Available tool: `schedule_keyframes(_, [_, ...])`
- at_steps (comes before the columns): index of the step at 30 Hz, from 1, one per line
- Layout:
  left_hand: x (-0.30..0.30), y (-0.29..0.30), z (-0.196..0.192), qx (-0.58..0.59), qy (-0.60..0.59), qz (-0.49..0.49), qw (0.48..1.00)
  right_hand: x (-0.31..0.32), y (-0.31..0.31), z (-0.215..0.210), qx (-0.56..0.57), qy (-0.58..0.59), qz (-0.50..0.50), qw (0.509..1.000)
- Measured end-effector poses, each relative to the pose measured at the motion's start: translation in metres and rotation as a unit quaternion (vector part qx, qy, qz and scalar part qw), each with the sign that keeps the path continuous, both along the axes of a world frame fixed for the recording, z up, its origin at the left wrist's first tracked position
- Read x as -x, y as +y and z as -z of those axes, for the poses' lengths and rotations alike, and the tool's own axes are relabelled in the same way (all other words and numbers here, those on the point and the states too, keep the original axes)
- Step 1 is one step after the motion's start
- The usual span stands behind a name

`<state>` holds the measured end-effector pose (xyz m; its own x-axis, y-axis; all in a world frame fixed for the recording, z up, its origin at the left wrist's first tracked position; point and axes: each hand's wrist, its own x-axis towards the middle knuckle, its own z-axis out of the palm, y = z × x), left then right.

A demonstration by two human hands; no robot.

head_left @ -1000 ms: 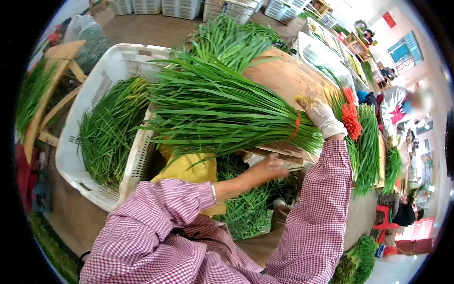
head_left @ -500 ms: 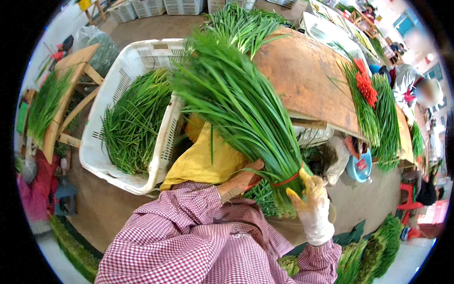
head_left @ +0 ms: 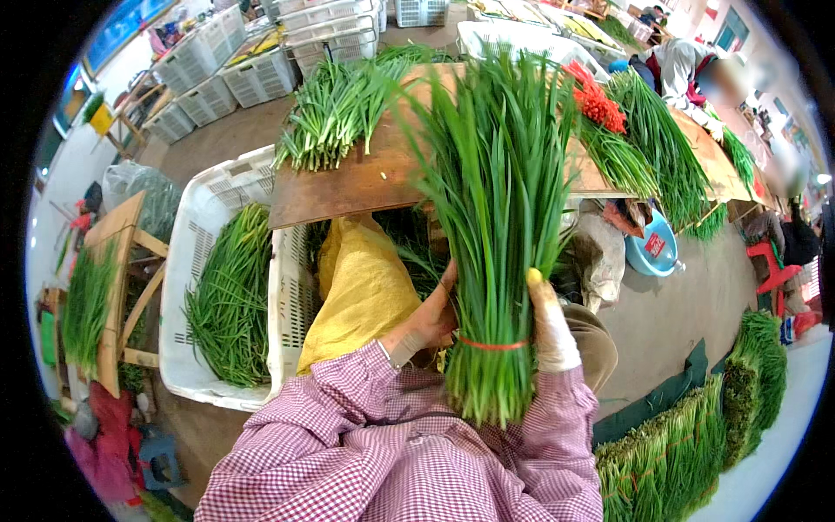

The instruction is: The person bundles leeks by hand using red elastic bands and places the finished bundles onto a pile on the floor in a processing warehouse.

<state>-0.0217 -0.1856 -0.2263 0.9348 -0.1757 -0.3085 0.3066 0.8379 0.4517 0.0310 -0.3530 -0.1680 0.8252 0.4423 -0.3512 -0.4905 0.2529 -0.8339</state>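
Note:
A large bundle of garlic chives (head_left: pixel 500 191) stands upright before my chest, leaf tips away and cut stems toward me. A red band (head_left: pixel 493 345) circles it near the stem end. My left hand (head_left: pixel 437 309), bare, grips the bundle's left side, its fingers partly hidden behind the leaves. On the right side my right hand (head_left: pixel 550 324), in a white glove with yellow fingertips, holds it too, the thumb laid along the leaves. Below the bundle is my checked sleeve and apron front. A yellow cloth (head_left: pixel 361 283) covers my leg beside the left forearm.
Ahead is a wooden table (head_left: pixel 391 178) with loose chives (head_left: pixel 335 113) and a heap of red bands (head_left: pixel 596 97) on more chives. To the left, a white crate (head_left: pixel 174 322) holds chives. A blue basin (head_left: pixel 652 248) and tied bundles (head_left: pixel 670 452) are at right. A co-worker sits far right.
The bundle has swung from leaning left to nearly upright. My right hand has moved from the band up along the bundle's right side. The view has shifted toward the table.

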Motion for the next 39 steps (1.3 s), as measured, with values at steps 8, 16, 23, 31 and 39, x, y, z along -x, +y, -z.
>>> schedule_keyframes(8, [0.01,0.017,0.035,-0.282,-0.005,-0.089,0.955,0.001,0.036,0.052,-0.039,0.058,0.039,0.997])
schedule_keyframes(16, [-0.028,0.026,0.0,-0.365,-0.005,-0.038,0.93,-0.024,0.046,0.044,-0.035,-0.098,0.02,0.994])
schedule_keyframes(23, [-0.015,0.024,0.004,-0.26,0.075,-0.129,0.954,-0.051,0.055,0.057,0.083,-0.139,0.061,0.985])
schedule_keyframes(31, [-0.009,0.03,0.02,-0.171,0.16,-0.212,0.949,-0.05,0.033,0.098,0.019,-0.017,0.144,0.989])
schedule_keyframes(39, [-0.016,0.031,0.012,-0.261,0.09,-0.175,0.945,-0.051,0.035,0.094,0.03,0.002,0.136,0.99])
